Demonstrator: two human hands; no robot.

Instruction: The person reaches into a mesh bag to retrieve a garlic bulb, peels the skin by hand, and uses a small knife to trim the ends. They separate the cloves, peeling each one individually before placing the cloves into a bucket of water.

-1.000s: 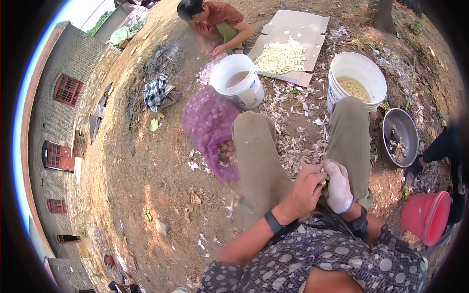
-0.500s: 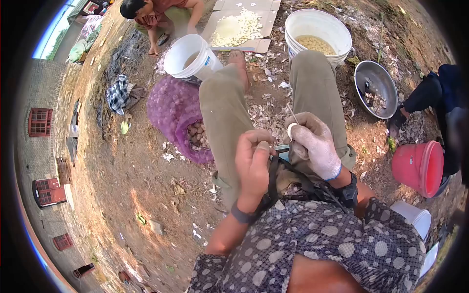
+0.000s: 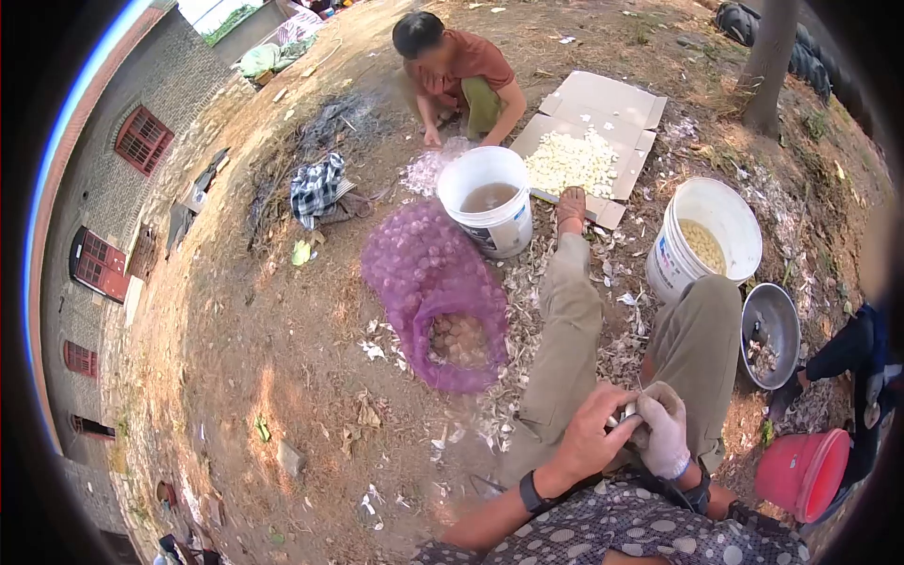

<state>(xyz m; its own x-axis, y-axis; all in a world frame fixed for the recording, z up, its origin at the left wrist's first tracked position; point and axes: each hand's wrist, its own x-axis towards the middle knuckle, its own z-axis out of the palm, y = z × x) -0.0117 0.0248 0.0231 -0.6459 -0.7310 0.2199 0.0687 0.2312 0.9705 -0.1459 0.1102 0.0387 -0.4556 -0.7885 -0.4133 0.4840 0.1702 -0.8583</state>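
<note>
My left hand (image 3: 595, 435) is bare, its fingers pinched on small white garlic cloves (image 3: 621, 412) in front of my lap. Against it, my right hand (image 3: 663, 433) wears a pale, soiled glove and is closed on a thin tool whose tip only just shows. The fingertips of both hands meet around the cloves. Forward and left of them lies a purple mesh sack (image 3: 433, 273) of garlic, its mouth open toward me. Beyond my right knee stands a white bucket (image 3: 667, 264) with pale cloves in liquid.
A crouching person (image 3: 471, 75) is beside another white bucket (image 3: 485, 193). Peeled cloves lie on flattened cardboard (image 3: 603, 99). At the right are a metal basin (image 3: 770, 334), a red bucket (image 3: 800, 476) and another person's dark-clothed leg (image 3: 840, 348). Garlic skins litter the ground.
The view has swung left and up, so the sack, buckets and crouching person appear farther right and lower. My hands, apart before, have come together at the cloves.
</note>
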